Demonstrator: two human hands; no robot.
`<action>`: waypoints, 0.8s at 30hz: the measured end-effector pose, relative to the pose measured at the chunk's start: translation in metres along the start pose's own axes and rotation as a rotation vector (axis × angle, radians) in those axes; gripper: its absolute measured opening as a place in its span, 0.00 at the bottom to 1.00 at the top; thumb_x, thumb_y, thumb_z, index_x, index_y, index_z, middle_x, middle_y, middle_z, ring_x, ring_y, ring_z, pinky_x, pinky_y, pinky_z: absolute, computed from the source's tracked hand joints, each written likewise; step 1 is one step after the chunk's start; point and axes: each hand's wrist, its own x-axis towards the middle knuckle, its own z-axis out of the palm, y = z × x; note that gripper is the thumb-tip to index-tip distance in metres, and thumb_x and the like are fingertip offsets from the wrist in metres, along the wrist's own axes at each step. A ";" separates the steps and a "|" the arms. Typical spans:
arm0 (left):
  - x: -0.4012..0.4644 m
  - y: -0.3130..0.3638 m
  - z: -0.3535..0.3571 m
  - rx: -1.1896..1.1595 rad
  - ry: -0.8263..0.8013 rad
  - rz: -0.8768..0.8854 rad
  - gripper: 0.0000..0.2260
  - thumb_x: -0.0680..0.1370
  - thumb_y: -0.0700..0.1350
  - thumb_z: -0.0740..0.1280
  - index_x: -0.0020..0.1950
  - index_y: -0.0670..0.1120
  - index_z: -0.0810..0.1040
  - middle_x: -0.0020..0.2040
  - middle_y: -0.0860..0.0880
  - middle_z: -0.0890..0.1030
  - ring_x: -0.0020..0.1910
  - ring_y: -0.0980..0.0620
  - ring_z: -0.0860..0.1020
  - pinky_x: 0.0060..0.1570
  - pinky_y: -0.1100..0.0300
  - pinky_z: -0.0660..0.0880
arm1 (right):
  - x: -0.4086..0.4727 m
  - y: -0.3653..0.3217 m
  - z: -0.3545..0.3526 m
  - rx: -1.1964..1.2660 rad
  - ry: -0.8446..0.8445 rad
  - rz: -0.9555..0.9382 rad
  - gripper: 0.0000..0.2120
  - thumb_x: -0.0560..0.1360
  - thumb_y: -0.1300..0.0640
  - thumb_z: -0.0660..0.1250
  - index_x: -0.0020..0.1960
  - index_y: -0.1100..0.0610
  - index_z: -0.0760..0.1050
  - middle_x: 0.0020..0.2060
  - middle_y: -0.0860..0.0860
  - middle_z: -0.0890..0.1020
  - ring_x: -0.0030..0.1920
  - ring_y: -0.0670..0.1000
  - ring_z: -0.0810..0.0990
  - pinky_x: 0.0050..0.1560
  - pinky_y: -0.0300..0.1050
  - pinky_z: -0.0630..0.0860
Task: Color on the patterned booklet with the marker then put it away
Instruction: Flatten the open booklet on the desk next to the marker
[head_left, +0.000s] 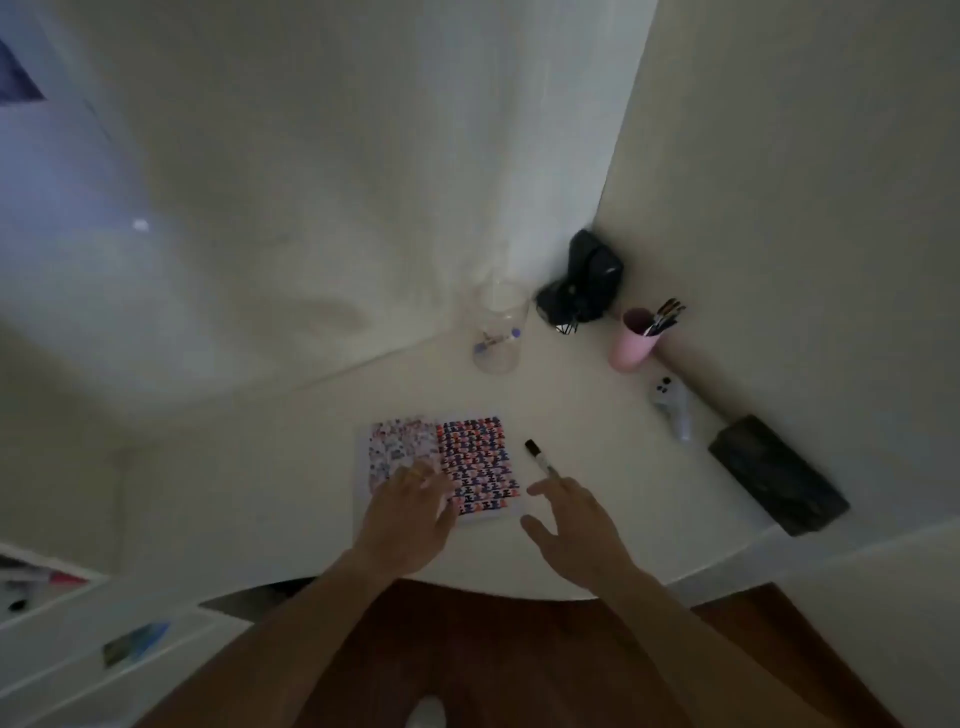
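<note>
The patterned booklet lies open and flat on the white table, its right page printed in dense red, blue and black, its left page paler. My left hand rests flat on the booklet's lower left, fingers spread. To the right of the booklet a marker with a black cap lies on the table, pointing away from me. My right hand is open just behind the marker, its fingertips touching or nearly touching the marker's near end; the blur hides which.
A clear glass jar stands at the back. A black object fills the wall corner, a pink cup with brushes beside it. A white controller and a dark case lie along the right wall.
</note>
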 end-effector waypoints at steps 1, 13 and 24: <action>0.006 -0.004 0.016 -0.014 0.007 0.001 0.18 0.78 0.56 0.58 0.58 0.49 0.79 0.61 0.42 0.79 0.59 0.40 0.77 0.55 0.45 0.76 | 0.008 0.008 0.016 0.002 0.004 -0.013 0.20 0.79 0.44 0.62 0.69 0.49 0.71 0.67 0.51 0.75 0.68 0.54 0.73 0.66 0.47 0.70; 0.070 -0.044 0.144 0.062 0.350 0.086 0.16 0.80 0.52 0.62 0.63 0.47 0.77 0.65 0.43 0.78 0.66 0.43 0.73 0.67 0.43 0.67 | 0.068 0.080 0.143 -0.107 0.368 -0.122 0.17 0.80 0.48 0.60 0.64 0.53 0.76 0.64 0.53 0.78 0.66 0.55 0.73 0.69 0.48 0.66; 0.068 -0.050 0.166 0.071 0.499 0.139 0.16 0.78 0.54 0.60 0.60 0.50 0.79 0.61 0.47 0.80 0.64 0.44 0.73 0.63 0.45 0.69 | 0.072 0.086 0.154 -0.149 0.469 -0.176 0.19 0.78 0.44 0.56 0.62 0.51 0.76 0.59 0.49 0.79 0.62 0.53 0.75 0.66 0.44 0.65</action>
